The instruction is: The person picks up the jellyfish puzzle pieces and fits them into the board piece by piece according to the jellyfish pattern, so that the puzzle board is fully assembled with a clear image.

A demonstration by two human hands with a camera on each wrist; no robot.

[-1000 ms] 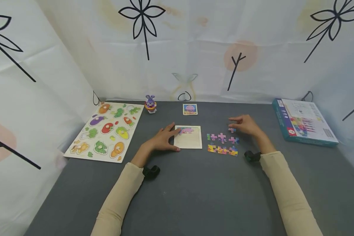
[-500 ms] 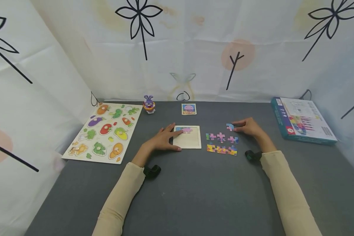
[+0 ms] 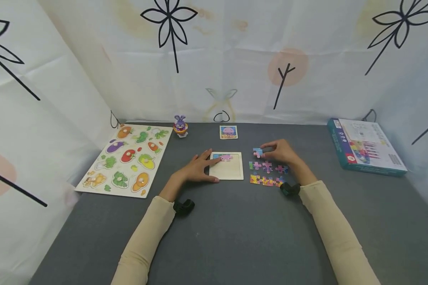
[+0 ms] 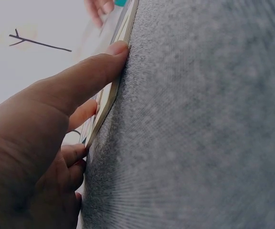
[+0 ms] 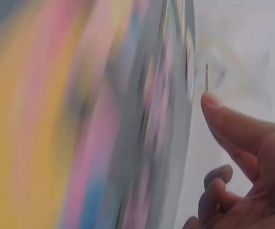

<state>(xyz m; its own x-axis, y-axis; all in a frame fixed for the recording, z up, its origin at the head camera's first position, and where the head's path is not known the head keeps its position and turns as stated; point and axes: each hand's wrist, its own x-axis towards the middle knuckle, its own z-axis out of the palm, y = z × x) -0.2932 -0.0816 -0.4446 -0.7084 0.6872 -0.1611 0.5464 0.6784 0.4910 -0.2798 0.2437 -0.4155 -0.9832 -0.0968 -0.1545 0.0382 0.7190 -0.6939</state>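
Observation:
My left hand (image 3: pixel 196 169) rests with spread fingers on the left side of a square wooden puzzle tray (image 3: pixel 232 174). Its thumb touches the tray's near edge, and the index finger lies over blue and pink pieces (image 3: pixel 226 157) set along the far side inside. Between thumb and fingertip my right hand (image 3: pixel 282 152) pinches a blue and pink jigsaw piece (image 3: pixel 257 152), seen edge-on as a thin sliver (image 5: pixel 207 77) in the right wrist view, raised off the table. Below that hand lie loose pink pieces (image 3: pixel 267 166) and a row of yellow ones (image 3: pixel 267 181).
A small picture card (image 3: pixel 228 132) lies beyond the tray. To its left stands a purple rabbit figurine (image 3: pixel 180 126), beside a large vegetable puzzle board (image 3: pixel 128 162). At the right is a teal-edged box (image 3: pixel 369 146). White printed cloth (image 3: pixel 242 71) hangs behind the grey table.
My right hand has picked up the blue and pink jigsaw piece from the right end of the loose pieces and carried it left toward the tray. My left hand has stayed on the tray.

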